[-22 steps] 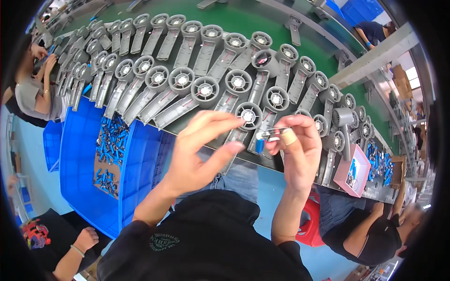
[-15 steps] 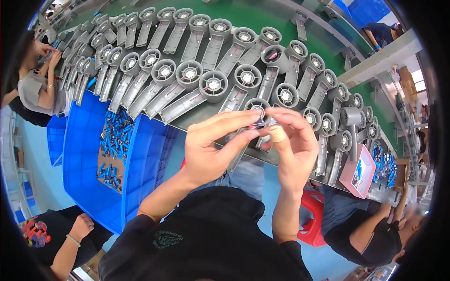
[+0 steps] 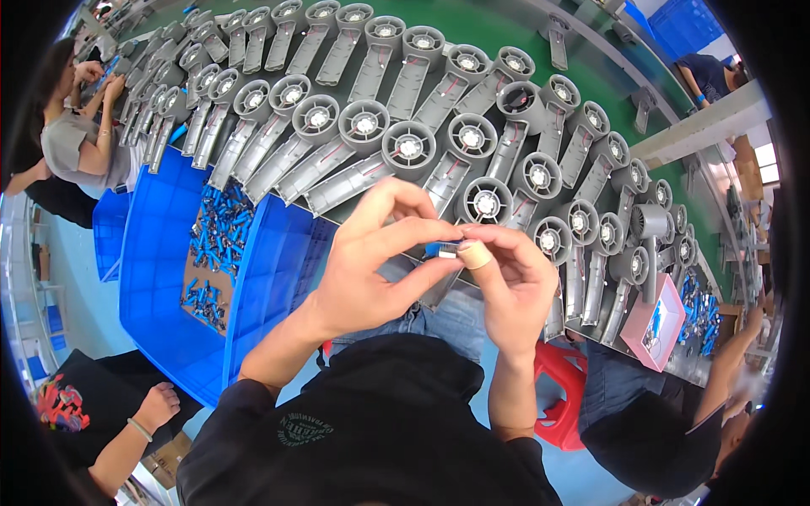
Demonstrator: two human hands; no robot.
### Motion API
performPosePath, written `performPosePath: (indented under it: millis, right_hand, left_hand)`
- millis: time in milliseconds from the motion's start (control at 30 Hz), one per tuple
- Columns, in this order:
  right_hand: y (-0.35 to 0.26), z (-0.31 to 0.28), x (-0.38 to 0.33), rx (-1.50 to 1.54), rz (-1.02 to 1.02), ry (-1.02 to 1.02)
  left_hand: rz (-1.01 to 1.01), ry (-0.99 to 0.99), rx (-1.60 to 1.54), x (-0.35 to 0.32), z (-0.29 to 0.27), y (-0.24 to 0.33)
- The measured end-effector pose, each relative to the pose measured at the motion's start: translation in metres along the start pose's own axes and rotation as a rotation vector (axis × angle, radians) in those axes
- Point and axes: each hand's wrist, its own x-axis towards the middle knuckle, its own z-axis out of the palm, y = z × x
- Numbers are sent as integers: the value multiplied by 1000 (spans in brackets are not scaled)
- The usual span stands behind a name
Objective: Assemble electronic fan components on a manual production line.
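My two hands meet in front of my chest, above the near edge of the bench. Between the thumb and fingers of my left hand [image 3: 371,266] is a small blue and white part [image 3: 445,250], its exact kind mostly hidden by the fingertips. My right hand [image 3: 516,282] is closed in a pinch at the part's right end, with a tan wrap [image 3: 475,254] round one digit. Just beyond the fingertips stands a grey handheld fan housing [image 3: 485,202], its round grille facing up. More such open-handled housings [image 3: 409,145] lie close by.
Rows of grey fan housings cover the metal bench, with a green belt [image 3: 498,25] behind. A blue bin [image 3: 274,278] with blue cylindrical cells [image 3: 221,228] stands left. Right are a pink box [image 3: 654,325], loose cells [image 3: 699,312] and a red stool [image 3: 561,396]. Co-workers sit on both sides.
The whole view has shifted slightly, moving the bench right and down in it. Both hands sit a little lower, and the blue and white of the held part now show more plainly between the fingertips.
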Motion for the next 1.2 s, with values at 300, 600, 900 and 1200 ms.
performPosePath:
  millis: [300,600,900,1200]
  right_hand:
    - [14,-42,-12,-432,-79,126]
    - [31,-18,-14,-520,-233,69]
    - [55,-11,-7,-625,-390,141]
    - [53,-8,-4,-442,-290,170]
  left_hand:
    - [-69,-169,-40,-7,-7,-1]
    - [93,-263,354,-13,23,-22]
    - [-266,-125,68,-6,18,-15]
    - [-91,-38,159,-20,25,-26]
